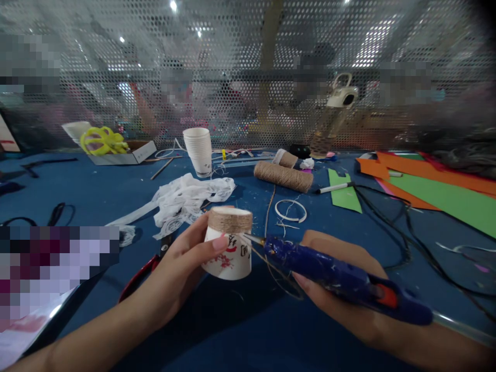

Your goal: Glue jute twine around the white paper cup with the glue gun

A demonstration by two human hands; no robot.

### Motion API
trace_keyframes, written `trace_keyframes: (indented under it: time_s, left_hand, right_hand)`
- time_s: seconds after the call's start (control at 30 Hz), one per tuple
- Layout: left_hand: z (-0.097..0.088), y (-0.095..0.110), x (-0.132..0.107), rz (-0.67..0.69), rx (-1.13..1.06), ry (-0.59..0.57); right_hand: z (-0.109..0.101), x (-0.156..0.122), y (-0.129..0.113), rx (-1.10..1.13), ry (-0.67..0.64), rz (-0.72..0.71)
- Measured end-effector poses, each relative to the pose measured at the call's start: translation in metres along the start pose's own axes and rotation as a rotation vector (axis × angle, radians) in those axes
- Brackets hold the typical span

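A white paper cup (240, 266) with red and black print is gripped in my left hand (194, 253), thumb across its side. Brown twine (230, 221) wraps the upper band of the cup, and a loose strand trails down to the right. My right hand (341, 289) is closed around a blue hot glue gun (321, 263) with a red switch and a clear glue stick at its back. The gun's metal nozzle meets the cup's right side, just under the twine band. Behind the cup lies a roll of twine (283, 176), with a strand running from it toward me.
White lace (182, 199) is heaped left of centre, near stacked paper cups (198, 152). Red-handled scissors (141, 276) lie beside my left forearm. A white ring (290, 211), a pen (335, 188), black cables (406, 232) and coloured paper (457, 196) spread rightward. A perforated metal screen (240, 77) stands behind.
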State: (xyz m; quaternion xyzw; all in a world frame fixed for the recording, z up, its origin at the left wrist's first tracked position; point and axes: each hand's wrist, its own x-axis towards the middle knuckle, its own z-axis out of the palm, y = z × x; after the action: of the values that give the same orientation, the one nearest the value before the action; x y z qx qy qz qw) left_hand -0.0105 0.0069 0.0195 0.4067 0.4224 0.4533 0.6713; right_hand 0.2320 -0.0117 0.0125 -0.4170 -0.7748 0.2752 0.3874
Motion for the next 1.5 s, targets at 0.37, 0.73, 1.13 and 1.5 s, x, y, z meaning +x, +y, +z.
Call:
trace_keyframes:
  time_s: [0.37,0.73,1.13,1.5]
  left_hand:
    - [-0.0001,-0.002,-0.001,0.076,-0.003,0.055]
    - [0.0035,0.0017,-0.0037,0.092,-0.02,0.061]
    - [0.0017,-0.0009,-0.0028,0.108,0.002,0.038]
    - [-0.0015,-0.0025,-0.0012,0.131,0.03,0.029]
  right_hand:
    - [0.0001,0.0009,0.0057,-0.051,-0.011,-0.052]
    - [-0.0027,0.0031,0.0026,-0.091,-0.036,-0.029]
    - [-0.001,0.0024,0.0027,-0.065,-0.008,-0.028]
    - [-0.002,0.0009,0.004,-0.11,-0.042,-0.015]
